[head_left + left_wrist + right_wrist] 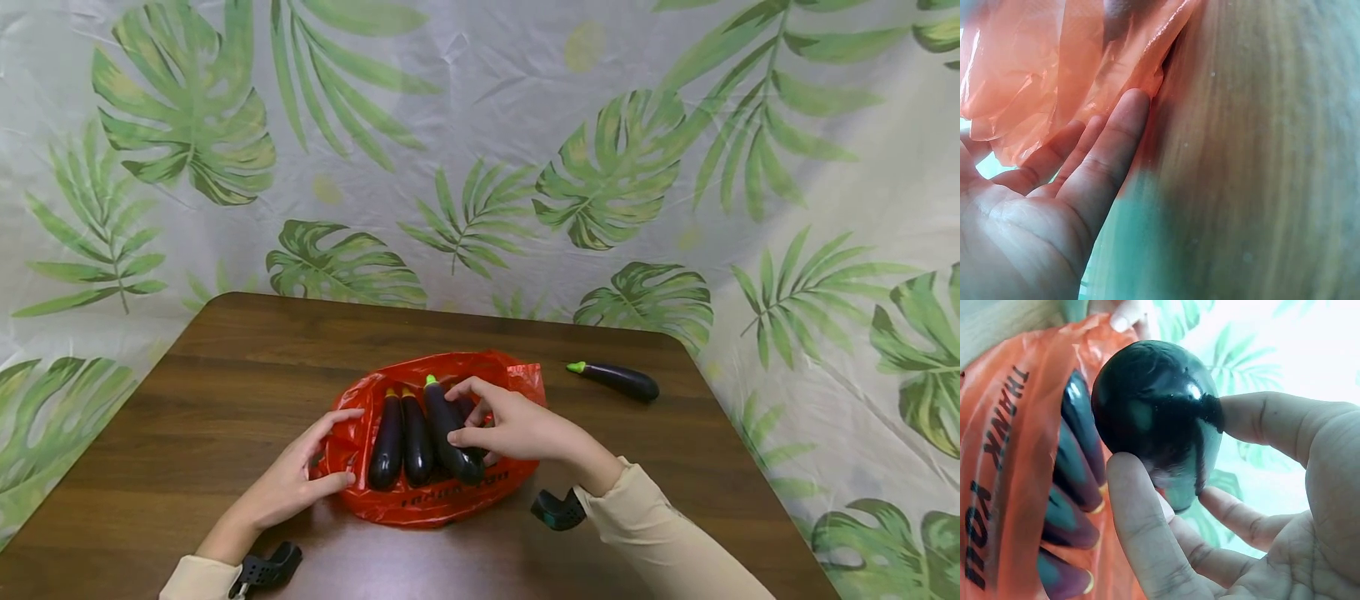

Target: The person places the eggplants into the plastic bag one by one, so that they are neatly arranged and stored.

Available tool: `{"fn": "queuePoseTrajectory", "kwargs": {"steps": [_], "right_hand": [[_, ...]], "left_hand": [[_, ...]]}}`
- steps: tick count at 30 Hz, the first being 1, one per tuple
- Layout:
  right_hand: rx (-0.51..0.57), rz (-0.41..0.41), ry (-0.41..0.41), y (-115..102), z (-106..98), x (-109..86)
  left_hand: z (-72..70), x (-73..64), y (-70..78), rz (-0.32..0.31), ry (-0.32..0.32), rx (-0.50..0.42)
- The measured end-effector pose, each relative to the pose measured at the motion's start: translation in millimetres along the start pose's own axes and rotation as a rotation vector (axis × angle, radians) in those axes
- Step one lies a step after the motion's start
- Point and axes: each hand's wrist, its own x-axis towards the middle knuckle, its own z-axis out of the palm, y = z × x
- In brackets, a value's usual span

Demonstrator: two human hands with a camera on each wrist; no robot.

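A red plastic bag (420, 512) lies spread on the table with its mouth facing up. Several dark eggplants (387, 442) lie side by side in it. My right hand (525, 425) holds one eggplant (444, 421) with a green stem, over the right part of the bag. In the right wrist view, thumb and fingers surround the rounded end of that eggplant (1147, 406). At the bag's left side, my left hand (303, 471) has its thumb and fingers spread apart; its extended fingers (1110, 144) touch the plastic in the left wrist view.
Another eggplant (618, 380) with a green stem lies on the table, right of the bag. Dark brown wood grain covers the table (247, 358). A leaf-patterned sheet (480, 125) hangs behind it. Black wrist mounts (558, 510) sit beneath both forearms.
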Motion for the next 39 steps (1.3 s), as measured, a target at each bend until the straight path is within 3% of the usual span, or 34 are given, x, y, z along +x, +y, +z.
{"fn": "queuePoseTrajectory", "kwargs": {"steps": [16, 23, 39], "right_hand": [[0.046, 0.047, -0.083, -1.6, 13.9, 18.5], [0.068, 0.073, -0.087, -1.0, 19.7, 29.2], [0.137, 0.14, -0.086, -1.4, 29.3, 51.2]], "left_hand": [[0.8, 0.1, 1.1, -0.011, -0.013, -0.041], [1.6, 0.1, 1.2, 0.014, -0.009, -0.034], [1.8, 0.3, -0.3, -0.005, -0.012, -0.016]]}}
